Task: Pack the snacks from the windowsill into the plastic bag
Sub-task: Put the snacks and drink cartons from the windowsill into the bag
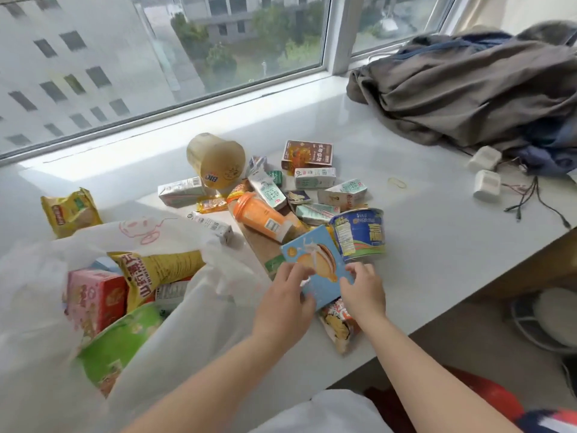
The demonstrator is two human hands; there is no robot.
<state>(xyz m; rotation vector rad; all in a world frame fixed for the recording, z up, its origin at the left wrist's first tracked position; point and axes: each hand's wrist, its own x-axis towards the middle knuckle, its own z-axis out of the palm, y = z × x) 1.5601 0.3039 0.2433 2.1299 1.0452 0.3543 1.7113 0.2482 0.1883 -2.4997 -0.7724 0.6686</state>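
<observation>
A light blue snack box (318, 260) with a biscuit picture stands tilted at the near edge of the snack pile. My left hand (285, 303) grips its lower left side, and my right hand (362, 290) holds its right edge. The white plastic bag (199, 307) lies open at the left with a pink box (96, 295), a yellow chip packet (156, 273) and a green packet (118, 342) inside. On the windowsill (421, 245) remain a blue cup (362, 232), an orange bottle (262, 218), a yellow cup (215, 159), several milk cartons (313, 178) and a brown box (307, 153).
A yellow packet (70, 212) lies left of the bag. A snack pouch (338, 326) sits under the blue box. A grey jacket pile (474, 89) fills the right end of the sill, with two white chargers (485, 184) and cables (530, 201) beside it. The window glass runs behind.
</observation>
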